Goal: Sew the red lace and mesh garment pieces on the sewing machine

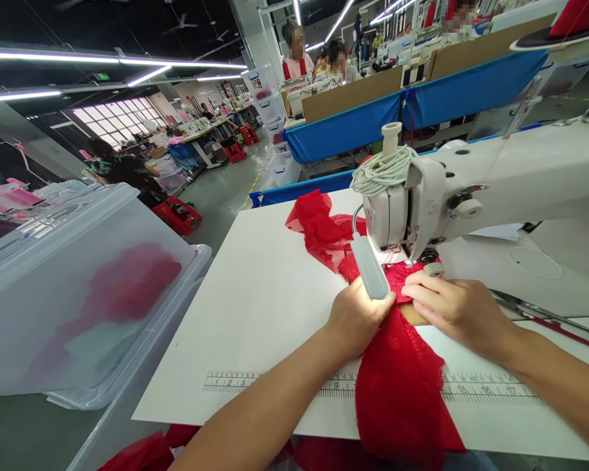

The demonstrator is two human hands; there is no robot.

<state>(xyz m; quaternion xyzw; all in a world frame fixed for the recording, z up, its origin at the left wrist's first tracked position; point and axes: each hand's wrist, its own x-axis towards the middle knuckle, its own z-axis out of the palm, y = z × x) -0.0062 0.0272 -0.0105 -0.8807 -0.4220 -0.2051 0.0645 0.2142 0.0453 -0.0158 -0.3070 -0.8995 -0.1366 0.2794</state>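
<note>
A strip of red lace fabric (402,386) runs from the table's front edge up under the head of a white sewing machine (471,190) and bunches up behind it. My left hand (356,319) is closed, pinching the fabric just left of the needle, under the machine's small lamp (370,268). My right hand (451,306) lies on the fabric to the right of the needle, fingers pressed flat on it. The needle and presser foot are hidden behind the lamp and my hands.
The white table (255,307) carries a printed ruler (235,381) along its front. Translucent plastic bins (78,294) with red fabric inside stand at my left. Scissors (544,313) lie at the right. Other workers sit at blue-skirted tables beyond.
</note>
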